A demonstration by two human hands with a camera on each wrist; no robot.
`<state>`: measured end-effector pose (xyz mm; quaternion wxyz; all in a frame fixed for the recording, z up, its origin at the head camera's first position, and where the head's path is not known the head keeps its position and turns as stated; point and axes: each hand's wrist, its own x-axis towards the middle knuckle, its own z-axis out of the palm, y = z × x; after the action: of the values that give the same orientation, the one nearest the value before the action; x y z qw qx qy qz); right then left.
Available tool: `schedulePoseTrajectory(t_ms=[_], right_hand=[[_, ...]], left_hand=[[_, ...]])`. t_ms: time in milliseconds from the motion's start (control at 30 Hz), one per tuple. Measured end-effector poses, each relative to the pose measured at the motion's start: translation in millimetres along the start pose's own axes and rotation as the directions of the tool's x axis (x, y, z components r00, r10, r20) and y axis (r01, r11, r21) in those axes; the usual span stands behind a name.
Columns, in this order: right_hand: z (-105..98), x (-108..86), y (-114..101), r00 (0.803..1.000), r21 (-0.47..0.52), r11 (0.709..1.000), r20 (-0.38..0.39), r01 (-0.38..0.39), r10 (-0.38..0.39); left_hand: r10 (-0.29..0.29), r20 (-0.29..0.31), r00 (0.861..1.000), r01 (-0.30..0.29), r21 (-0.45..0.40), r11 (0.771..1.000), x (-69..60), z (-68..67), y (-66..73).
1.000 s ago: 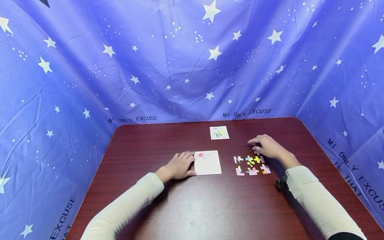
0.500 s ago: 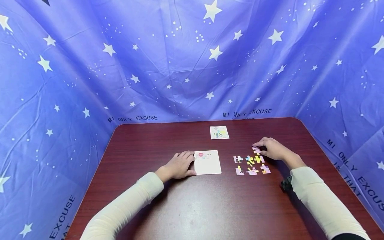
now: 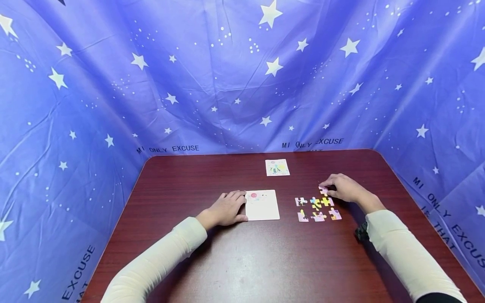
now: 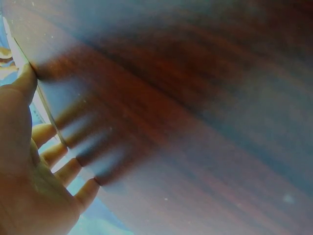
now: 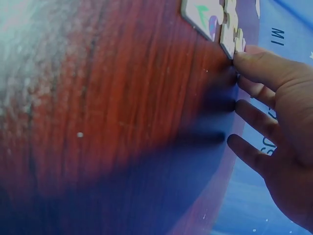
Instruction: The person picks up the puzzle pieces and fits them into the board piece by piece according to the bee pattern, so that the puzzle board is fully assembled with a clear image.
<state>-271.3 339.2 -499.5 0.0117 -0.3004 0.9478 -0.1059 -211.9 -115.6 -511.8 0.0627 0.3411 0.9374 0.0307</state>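
1. At the back and on both sides, the scene was enclosed by a star-printed curtain.
2. Below it, everything was carried by a dark red worktop.
3. The left hand was laid at the left edge of the white board, fingers spread wide from thumb to fingertips; the edge was touched, and no grip could be seen.
4. The right hand was held narrow — the far piece was pinched between thumb and index finger, though the index tip was hidden in the right wrist view.
5. The white board was set flat near the middle, its print confined to the far part and its near part left blank.
6. Beyond it, well apart from both hands, a smaller picture card was placed.
7. To the right of the board, the puzzle pieces were spread flat in loose rows. By the far piece, a yellow piece was seen on the near side; whether the two were touching could not be told.
8. The step in hand was judged to be the taking or adjusting of the far piece. For the next move, a light, steady pinch and a small lift seemed called for — with the neighbouring pieces left undisturbed.
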Motion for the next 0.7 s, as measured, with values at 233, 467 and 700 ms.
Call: schedulePoseTrajectory(t_ms=[233,467,700], right_hand=[[-1,1.2,0,0.999,0.001,1.0,0.018,-0.027,0.027],[-5,2.3,-1,0.999,0.034,0.999,0.02,-0.031,0.03],[-10,0.4,-3,1.0,0.042,0.999,0.026,-0.018,0.017]], left_hand=[[0.002,0.0,1.0,-0.002,0.002,1.0,-0.3,-0.8,-0.2],[-0.006,-0.003,1.0,0.006,0.004,1.0,-0.3,-0.5,-1.0],[-0.006,0.009,1.0,0.006,0.0,1.0,-0.5,-1.6,0.5]])
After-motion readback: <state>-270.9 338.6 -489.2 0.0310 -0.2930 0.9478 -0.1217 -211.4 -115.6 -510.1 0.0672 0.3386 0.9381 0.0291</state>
